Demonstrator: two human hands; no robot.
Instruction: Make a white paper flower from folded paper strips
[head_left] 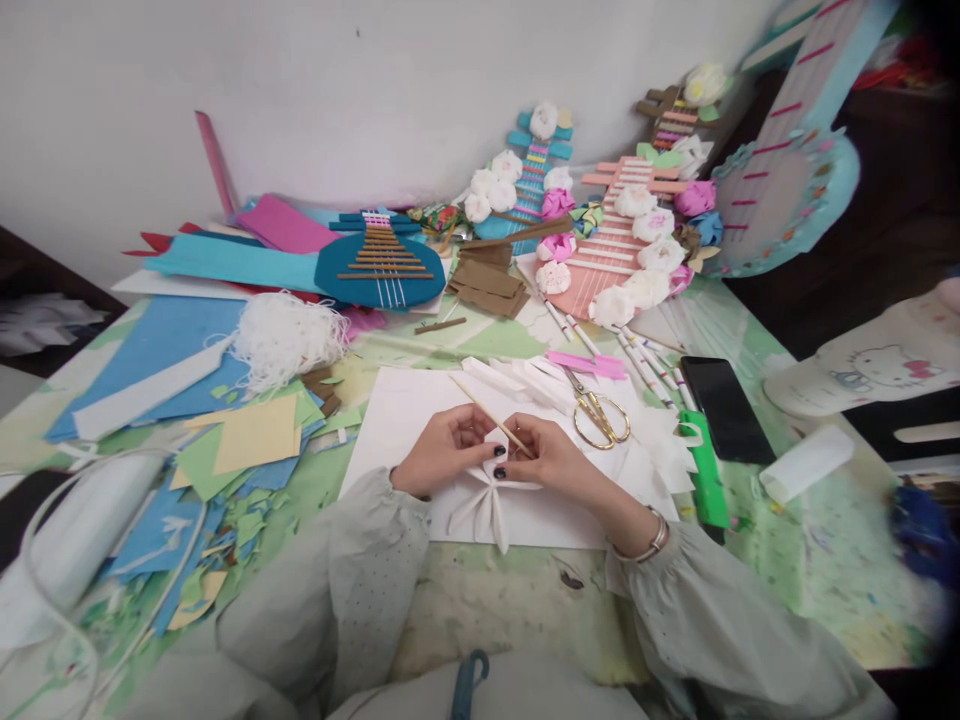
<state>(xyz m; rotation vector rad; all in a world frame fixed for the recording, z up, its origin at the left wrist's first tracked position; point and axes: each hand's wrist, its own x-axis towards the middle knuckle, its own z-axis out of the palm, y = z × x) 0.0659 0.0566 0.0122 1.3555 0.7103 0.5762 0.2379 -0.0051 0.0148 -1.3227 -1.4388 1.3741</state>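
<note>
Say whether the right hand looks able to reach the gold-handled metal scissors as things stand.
Probably yes: the gold-handled metal scissors lie in the open near the right hand, with nothing visible between, though it seems occupied with a thin tan stick.

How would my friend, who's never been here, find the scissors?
Find the big white sheet in the middle of the green-patterned table. Look just past the person's right hand, to its right. The scissors lie there, with shiny gold loop handles, unlike the flat pink strip and white paper around them.
</note>
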